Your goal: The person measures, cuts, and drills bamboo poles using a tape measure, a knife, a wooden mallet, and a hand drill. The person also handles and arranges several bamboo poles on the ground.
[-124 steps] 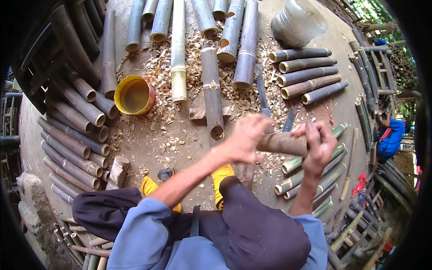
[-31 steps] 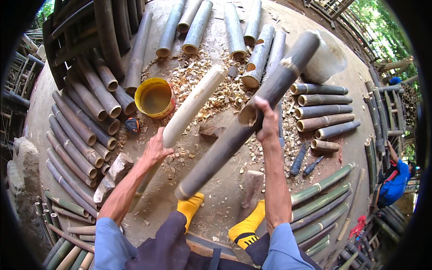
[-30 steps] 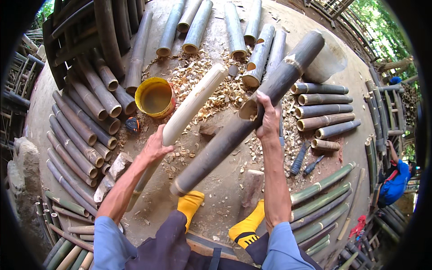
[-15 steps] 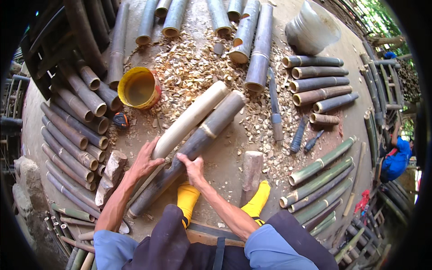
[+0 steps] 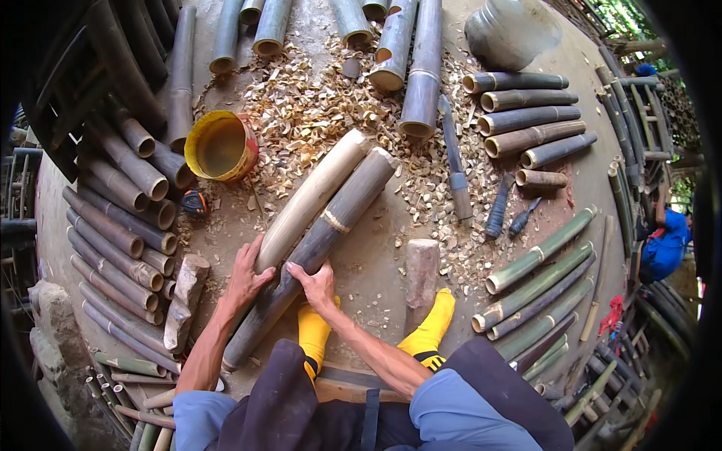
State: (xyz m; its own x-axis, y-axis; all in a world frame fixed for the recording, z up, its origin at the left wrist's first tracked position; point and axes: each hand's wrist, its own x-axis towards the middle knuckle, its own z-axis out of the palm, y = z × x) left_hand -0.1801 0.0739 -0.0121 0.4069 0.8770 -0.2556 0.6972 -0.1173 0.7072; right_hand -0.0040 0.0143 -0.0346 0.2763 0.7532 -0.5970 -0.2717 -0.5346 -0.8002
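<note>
Side by side and slanting away from me to the right lie a pale, smooth wooden rod [image 5: 316, 197] and a dark bamboo tube [image 5: 347, 206] with a light ring at its node. My left hand [image 5: 244, 276] is closed around the near end of the rod, thumb toward the tube. On the tube, my right hand [image 5: 313, 286] grips from the right side, its thumb on top and its other fingers partly hidden. A notch shows in the tube beside the right thumb. Its near end reaches down past my left forearm.
Wood chips [image 5: 301, 98] cover the ground ahead. A yellow bucket [image 5: 247, 156] of murky liquid stands left. Bamboo tubes [image 5: 120, 252] lie in rows on both sides. A blade [image 5: 456, 161], a short wooden post [image 5: 421, 274] and my yellow-socked feet are close by. A person in blue [image 5: 665, 246] is far right.
The rod and tube point slightly more steeply away from me, and both hands have shifted a little with them. The grips look the same. The whole view has moved slightly.
</note>
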